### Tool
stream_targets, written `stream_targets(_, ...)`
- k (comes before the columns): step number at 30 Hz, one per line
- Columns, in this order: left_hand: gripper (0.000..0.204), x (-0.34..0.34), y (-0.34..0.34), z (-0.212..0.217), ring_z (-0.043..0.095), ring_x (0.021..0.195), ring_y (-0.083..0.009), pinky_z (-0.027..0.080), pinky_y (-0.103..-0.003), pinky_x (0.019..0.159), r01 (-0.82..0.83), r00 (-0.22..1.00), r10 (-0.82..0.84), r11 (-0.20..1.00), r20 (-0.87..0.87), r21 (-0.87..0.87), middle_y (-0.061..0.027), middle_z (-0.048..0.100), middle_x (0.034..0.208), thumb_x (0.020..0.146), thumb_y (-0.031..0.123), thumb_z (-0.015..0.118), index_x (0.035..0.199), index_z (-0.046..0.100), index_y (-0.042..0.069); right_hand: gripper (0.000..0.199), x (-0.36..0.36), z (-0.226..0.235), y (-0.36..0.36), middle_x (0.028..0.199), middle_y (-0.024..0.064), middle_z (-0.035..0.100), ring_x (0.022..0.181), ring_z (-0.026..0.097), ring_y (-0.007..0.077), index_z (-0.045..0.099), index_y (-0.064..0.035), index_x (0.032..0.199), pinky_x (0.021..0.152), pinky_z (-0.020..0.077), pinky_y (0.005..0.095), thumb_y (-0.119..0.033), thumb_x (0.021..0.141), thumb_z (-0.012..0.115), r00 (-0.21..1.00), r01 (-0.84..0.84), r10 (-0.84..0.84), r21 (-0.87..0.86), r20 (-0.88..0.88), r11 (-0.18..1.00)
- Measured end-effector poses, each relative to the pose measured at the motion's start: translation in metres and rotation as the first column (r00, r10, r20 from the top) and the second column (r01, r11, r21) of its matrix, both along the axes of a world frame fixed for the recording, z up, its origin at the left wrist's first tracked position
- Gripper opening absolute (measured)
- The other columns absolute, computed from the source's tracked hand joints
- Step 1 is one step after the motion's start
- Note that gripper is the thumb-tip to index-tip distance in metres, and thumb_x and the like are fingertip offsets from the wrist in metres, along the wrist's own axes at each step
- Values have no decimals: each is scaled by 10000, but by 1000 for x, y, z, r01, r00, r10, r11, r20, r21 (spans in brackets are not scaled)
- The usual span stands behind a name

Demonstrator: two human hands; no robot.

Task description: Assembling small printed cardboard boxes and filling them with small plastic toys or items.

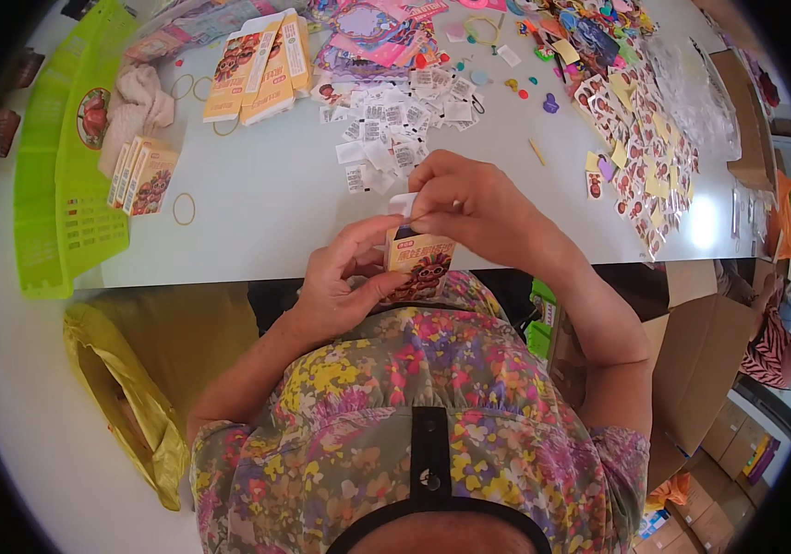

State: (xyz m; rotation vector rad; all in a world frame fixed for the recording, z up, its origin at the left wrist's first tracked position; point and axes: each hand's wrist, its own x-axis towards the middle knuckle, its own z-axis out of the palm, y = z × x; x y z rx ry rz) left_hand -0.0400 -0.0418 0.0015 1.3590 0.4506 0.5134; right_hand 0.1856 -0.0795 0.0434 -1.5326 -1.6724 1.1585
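Observation:
My left hand point(349, 277) grips a small yellow cardboard box point(421, 258) printed with a cartoon figure, holding it upright at the table's near edge. The box's white top flap point(402, 204) stands raised. Fingers of my right hand point(469, 208) are pinched together over the box's opening, and whatever lies between them is hidden. Just beyond my hands spreads a pile of small white printed packets point(395, 129). To the left, several filled boxes of the same kind point(144, 175) stand in a row beside a green plastic basket point(67, 175).
Flattened yellow boxes point(261, 69) lie at the back left near rubber bands point(184, 209). Sticker cards point(645, 166) and small trinkets point(550, 103) cover the right side. A yellow bag point(127, 406) hangs below left; an open cardboard carton point(705, 369) stands below right.

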Motion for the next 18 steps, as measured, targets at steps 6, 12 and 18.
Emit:
stream_targets(6,527,5,-1,-1,639,930,-143,516,-264,783,-24,1000,24,999,2,48,-108,616,1100,893,-38,612,1359,377,28,349,2,-11,-30,1113,61,593,974,609,128,574,-21,1125,803,536,284,7,804,707,886,393,-365,44,-286,919)
stream_targets(12,503,5,-1,-2,642,906,-138,520,-259,737,-30,994,32,999,-103,18,-114,622,1073,877,19,667,1306,403,25,440,-27,-40,-56,1025,78,635,930,633,128,528,12,1163,794,538,262,-18,790,760,745,480,-475,-117,-468,869)
stream_targets(18,667,3,-5,-4,638,969,-179,523,-304,801,-79,993,59,974,98,214,-148,610,1120,805,31,755,1322,334,37,265,-11,-11,-50,918,73,669,822,643,113,622,3,1079,739,533,260,-1,826,702,918,337,-289,146,-272,930)
